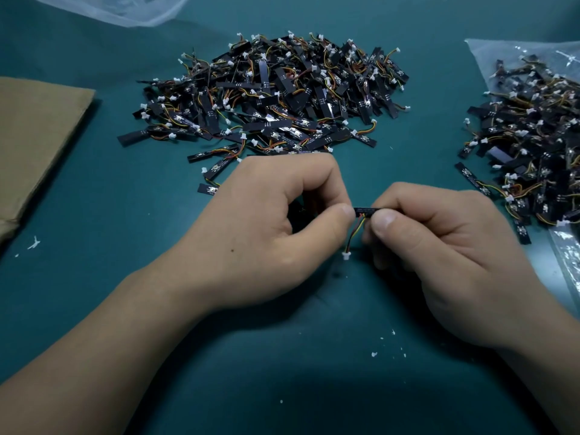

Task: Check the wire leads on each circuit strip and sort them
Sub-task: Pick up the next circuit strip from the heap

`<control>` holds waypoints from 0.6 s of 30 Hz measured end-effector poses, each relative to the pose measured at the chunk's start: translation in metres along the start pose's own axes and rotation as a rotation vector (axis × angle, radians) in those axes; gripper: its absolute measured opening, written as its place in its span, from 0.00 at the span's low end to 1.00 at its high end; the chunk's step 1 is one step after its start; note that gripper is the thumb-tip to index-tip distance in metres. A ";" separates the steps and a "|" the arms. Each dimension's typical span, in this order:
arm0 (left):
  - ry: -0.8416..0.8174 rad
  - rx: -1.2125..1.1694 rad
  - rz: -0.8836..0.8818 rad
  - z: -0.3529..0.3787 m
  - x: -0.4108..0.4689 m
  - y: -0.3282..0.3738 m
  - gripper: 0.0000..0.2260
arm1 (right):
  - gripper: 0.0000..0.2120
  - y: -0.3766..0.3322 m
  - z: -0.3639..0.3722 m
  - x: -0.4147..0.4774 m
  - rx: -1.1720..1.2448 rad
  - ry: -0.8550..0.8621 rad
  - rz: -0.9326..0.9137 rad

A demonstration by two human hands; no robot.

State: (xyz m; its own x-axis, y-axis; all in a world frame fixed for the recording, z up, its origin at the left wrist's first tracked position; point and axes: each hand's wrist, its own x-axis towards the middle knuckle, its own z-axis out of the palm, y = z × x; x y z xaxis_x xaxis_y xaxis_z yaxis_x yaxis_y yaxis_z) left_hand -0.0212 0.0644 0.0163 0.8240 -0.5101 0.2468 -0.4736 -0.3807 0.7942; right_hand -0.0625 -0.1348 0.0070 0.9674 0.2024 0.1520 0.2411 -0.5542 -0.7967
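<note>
While the left hand and right hand pinch one circuit strip, checking its wires, it probably joins the side pile next.

The tabletop has a dull teal cover that looks smooth and soft, like a mat or cloth, with no shine. The strip in the middle is thin, black and matt. Its wire leads have smooth plastic coats and end in a small white plastic plug. Strips in the big pile look the same, and some have shiny patches and tiny silvery dots. On the left is brown card, dull and a bit rough. On the right is a clear plastic bag, shiny and crinkly. At the top is a thin, see-through white sheet.
</note>
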 end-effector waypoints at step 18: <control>0.018 0.000 -0.015 0.000 0.001 0.000 0.07 | 0.15 0.001 0.000 0.000 -0.003 0.009 -0.044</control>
State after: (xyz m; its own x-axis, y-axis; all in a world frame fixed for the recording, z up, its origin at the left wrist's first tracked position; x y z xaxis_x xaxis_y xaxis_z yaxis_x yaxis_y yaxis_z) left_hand -0.0209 0.0641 0.0167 0.8365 -0.4902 0.2447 -0.4609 -0.3880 0.7982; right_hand -0.0626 -0.1360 0.0060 0.9565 0.2195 0.1920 0.2836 -0.5472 -0.7875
